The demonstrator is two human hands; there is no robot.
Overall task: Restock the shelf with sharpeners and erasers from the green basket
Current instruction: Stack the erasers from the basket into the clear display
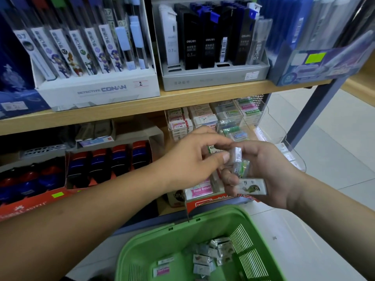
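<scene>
Under the wooden board of the shelf (121, 110), at the left, stand red and blue items (119, 159); I cannot tell if they are sharpeners. The left hand (192, 159) reaches across to the right. Its grip, thumb and forefinger, pinches the top eraser (236, 153) of a small stack (251, 186). This stack lies in the right hand (272, 175), whose grip is curled around it, with the fingers underneath. Just behind both hands are the clear bins (233, 128) of the shelf, which already carry many boxed erasers. Below them the green basket (154, 236) has more loose erasers (209, 258) on its floor.

The step in hand, as I judge it, is to take one eraser from the stack and place it in the bin of the same kind. To do it well, the left hand should lift only the top piece and not drag its neighbour, because the wrappers look smooth and may slide. The right hand should stay level and close to the bins, so that a dropped piece falls into the basket. It is also good to read the label first.
</scene>
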